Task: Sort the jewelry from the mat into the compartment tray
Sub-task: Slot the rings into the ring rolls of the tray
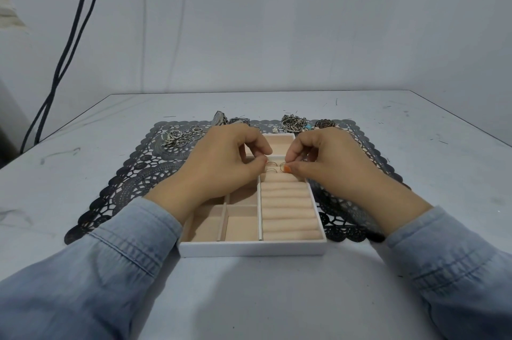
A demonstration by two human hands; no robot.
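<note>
**One head-worn view, angled forward and down**

A single wide-angle camera sits on the person's head and faces forward and down over the worktop (pixel 388 270). The left hand (pixel 221 165) and right hand (pixel 332 165) lie close below it, near the middle of the frame. The worktop's far edge crosses mid-frame, and the wall (pixel 277 20) fills the upper half.

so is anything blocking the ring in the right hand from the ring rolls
Nothing visible: the right hand pinches the ring right at the far ring rolls, and the nearer slots are bare.
</note>
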